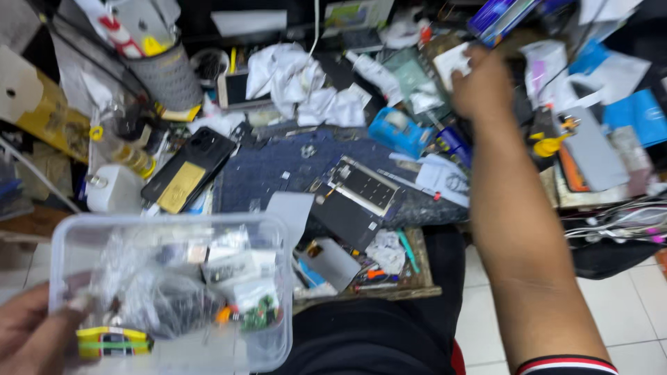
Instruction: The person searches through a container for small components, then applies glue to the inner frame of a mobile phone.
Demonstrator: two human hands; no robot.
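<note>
Worktop: a cluttered worktop [278, 173] with a dark blue mat fills the upper and middle frame, strewn with papers, tools and phone parts.

Box: a clear, rectangular plastic box [170, 292] with rounded corners sits at the lower left of the frame, in front of the worktop's near edge. It holds small plastic bags, green circuit pieces and a yellow and green part.

Left hand: the left hand [31, 333] shows at the lower left corner, gripping the box by its left end, fingers curled around the wall; the box reaches right and up from it.

Right hand: the right hand [479, 87] is stretched to the upper right of the frame, well apart from the box. It is blurred; the fingers appear closed on a small white paper-like piece [451, 62], though how firmly I cannot tell.

Phones: a black phone with a gold plate [187, 170] lies left of centre; an opened phone body with a dark panel [358, 191] lies at centre.

Cloth: crumpled white cloth [292, 83] lies at upper centre.

Tape holder: a small blue tape holder [399, 132] stands just below and left of the right hand.
</note>
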